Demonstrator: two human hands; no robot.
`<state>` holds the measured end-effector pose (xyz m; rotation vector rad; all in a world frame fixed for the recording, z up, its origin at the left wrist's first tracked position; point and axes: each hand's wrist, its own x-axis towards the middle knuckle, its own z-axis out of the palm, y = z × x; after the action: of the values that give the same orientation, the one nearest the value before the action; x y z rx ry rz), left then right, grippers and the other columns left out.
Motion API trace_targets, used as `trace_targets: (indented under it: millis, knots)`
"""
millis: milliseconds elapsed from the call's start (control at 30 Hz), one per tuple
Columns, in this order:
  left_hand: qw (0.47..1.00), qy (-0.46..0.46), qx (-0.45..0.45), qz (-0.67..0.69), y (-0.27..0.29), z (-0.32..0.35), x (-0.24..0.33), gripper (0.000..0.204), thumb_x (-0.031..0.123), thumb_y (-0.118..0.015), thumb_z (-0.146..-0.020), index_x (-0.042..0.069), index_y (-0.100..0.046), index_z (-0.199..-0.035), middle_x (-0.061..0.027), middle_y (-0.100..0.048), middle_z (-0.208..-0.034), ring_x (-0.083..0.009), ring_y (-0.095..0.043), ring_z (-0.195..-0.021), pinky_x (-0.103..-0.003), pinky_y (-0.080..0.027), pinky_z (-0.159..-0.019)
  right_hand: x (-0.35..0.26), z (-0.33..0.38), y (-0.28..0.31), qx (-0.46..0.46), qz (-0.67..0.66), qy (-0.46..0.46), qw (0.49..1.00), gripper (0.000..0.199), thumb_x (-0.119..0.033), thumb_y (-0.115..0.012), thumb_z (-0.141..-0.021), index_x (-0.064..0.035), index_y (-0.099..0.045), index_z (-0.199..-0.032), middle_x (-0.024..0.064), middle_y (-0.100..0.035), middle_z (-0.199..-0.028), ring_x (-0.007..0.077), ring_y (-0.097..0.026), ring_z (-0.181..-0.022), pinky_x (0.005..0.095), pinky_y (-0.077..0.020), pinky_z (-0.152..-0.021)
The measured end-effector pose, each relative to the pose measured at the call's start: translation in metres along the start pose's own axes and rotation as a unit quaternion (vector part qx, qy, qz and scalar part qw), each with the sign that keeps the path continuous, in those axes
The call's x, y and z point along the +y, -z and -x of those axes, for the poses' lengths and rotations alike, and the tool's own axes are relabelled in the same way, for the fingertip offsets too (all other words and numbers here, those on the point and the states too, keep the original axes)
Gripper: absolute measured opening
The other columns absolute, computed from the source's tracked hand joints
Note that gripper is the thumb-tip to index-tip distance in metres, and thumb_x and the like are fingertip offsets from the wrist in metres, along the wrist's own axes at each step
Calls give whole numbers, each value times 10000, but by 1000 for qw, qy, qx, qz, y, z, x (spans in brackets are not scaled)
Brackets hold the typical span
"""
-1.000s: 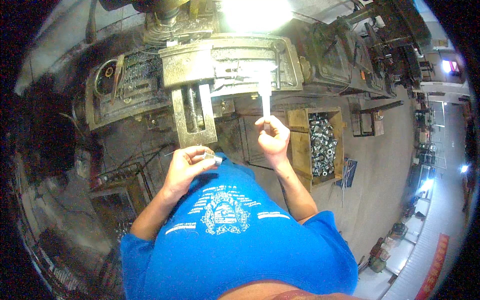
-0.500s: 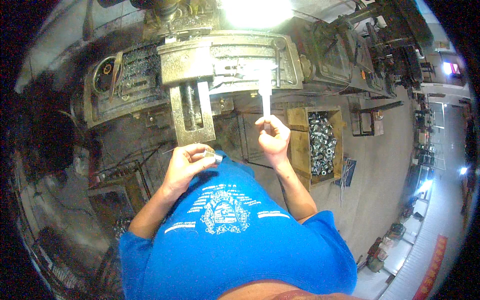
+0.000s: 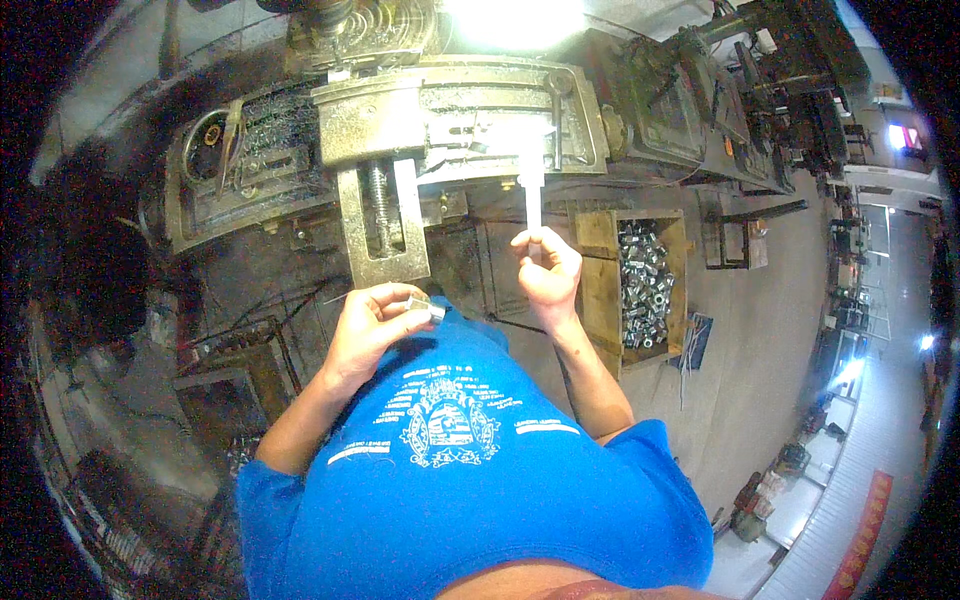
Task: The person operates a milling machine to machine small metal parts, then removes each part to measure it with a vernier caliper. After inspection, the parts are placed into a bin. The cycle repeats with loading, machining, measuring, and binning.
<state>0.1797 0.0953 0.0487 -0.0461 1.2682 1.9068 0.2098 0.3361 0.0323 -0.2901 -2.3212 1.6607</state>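
Note:
My left hand (image 3: 370,330) is closed on a small shiny metal fitting (image 3: 428,310), pinched between thumb and fingers in front of the blue shirt. My right hand (image 3: 550,275) grips the lower end of a long bright caliper (image 3: 533,205), held upright. Glare washes out the caliper's upper part, so its jaws do not show clearly. Beyond both hands stands a machine table (image 3: 480,170) sprinkled with metal chips. A machine vise (image 3: 370,130) is mounted on it, with its screw (image 3: 380,205) reaching toward me.
Right of my right hand, a wooden crate (image 3: 600,300) holds many metal fittings (image 3: 645,285). A wrench-like tool (image 3: 557,110) lies at the right of the machine table. A small stand (image 3: 740,235) is farther right. Dark equipment (image 3: 225,400) stands at my left.
Both hands keep their grips and stay almost in place. The view has shifted very slightly; nothing has been picked up or let go.

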Motion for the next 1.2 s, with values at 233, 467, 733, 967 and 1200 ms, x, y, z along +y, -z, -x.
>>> trace_targets:
  millis: [233,467,733,967,1200]
  knots:
    - [1000,1,0,-2,-1,0,3,221,74,-644,-779,-35,-583,-961,-121,-640,-873,-154,-619,-799,-267,-509,-725,-2,0,0,-4,-10,-12,1000,189,-3,-482,-627,-3,-580,-789,7,-501,-673,62,-436,-614,205,-356,-551]
    - [1000,2,4,2,1,-2,1,229,69,-645,-777,-39,-580,-968,-129,-639,-882,-155,-618,-804,-270,-509,-726,-1,-1,1,-13,-10,-35,999,215,-16,-470,-628,11,-585,-808,-4,-532,-729,53,-447,-651,183,-359,-587]
    - [1000,4,4,9,1,-3,3,240,58,-648,-772,-50,-573,-973,-144,-636,-891,-172,-621,-812,-281,-515,-728,3,-1,-1,-1,-39,-46,998,203,-18,-492,-609,-8,-586,-789,-1,-500,-664,47,-417,-584,196,-339,-514]
    - [1000,2,0,12,2,-4,3,241,57,-648,-772,-52,-572,-973,-146,-636,-885,-173,-623,-805,-282,-519,-720,2,-2,-2,4,-36,-44,998,200,-30,-500,-604,-10,-586,-783,-10,-493,-655,40,-410,-579,190,-329,-512]
    - [1000,3,0,6,4,-5,1,238,52,-649,-769,-47,-574,-971,-138,-636,-887,-165,-619,-806,-274,-515,-726,-2,-2,-1,1,-34,-52,998,199,-34,-499,-607,-10,-587,-784,-11,-488,-650,40,-406,-578,191,-323,-511]
